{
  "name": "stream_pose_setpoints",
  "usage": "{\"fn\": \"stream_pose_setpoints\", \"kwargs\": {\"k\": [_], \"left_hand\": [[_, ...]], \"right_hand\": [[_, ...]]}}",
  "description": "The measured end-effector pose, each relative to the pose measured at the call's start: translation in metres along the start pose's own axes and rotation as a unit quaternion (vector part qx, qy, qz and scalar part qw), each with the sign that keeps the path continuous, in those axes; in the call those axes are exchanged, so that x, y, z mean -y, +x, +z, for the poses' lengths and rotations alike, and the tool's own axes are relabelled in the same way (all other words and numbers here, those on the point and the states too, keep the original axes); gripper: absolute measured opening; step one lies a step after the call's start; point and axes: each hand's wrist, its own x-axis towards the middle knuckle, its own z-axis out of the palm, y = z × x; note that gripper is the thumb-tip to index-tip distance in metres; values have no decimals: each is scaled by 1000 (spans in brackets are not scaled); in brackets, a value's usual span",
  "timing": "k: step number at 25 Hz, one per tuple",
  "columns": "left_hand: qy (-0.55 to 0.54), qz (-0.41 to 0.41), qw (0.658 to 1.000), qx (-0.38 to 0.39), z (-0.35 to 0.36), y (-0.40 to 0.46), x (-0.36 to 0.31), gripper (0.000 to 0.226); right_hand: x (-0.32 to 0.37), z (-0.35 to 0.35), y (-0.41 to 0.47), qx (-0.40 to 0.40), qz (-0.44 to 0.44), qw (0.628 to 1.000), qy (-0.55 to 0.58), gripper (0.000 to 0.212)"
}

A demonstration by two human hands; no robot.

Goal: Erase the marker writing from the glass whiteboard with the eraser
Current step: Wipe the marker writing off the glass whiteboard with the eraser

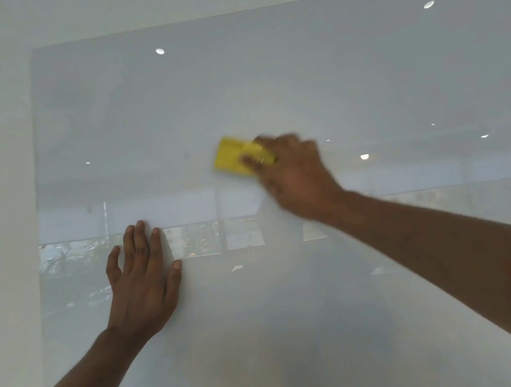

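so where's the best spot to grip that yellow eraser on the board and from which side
Grip the eraser across its long edges from the right, as the right hand does now: it is a flat block lying against the whiteboard, so fingers on top can press it flat. The left hand rests flat on the glass.

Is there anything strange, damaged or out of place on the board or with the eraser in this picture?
Nothing stands out. The right hand holds the yellow eraser against the glass whiteboard; the left hand lies flat on the glass. No cracks or clear marker writing show; the bright spots and window shapes are only reflections. The eraser is blurred.
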Motion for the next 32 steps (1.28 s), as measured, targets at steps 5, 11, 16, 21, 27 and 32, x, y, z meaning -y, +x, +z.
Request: {"fn": "stream_pose_setpoints", "kwargs": {"k": [5, 11, 16, 21, 27, 32], "left_hand": [[3, 6, 1000, 5, -6, -3, 22, 68], [10, 23, 1000, 9, -5, -2, 38, 68], [6, 41, 999, -10, 2, -1, 44, 67], [5, 53, 998, -30, 8, -1, 51, 68], [-5, 62, 997, -35, 14, -4, 55, 66], [-17, 63, 997, -41, 14, -4, 54, 60]], "right_hand": [[28, 11, 7, 97, -273, 956, -50, 34], [-39, -2, 94, -79, 335, 936, -76, 52], [56, 28, 74, 18, -62, 998, -18, 44], [78, 44, 56, 41, -196, 979, -33, 41], [-31, 2, 96, -124, 343, 929, -70, 54], [76, 42, 0, 1, -37, 999, -6, 33]]}}
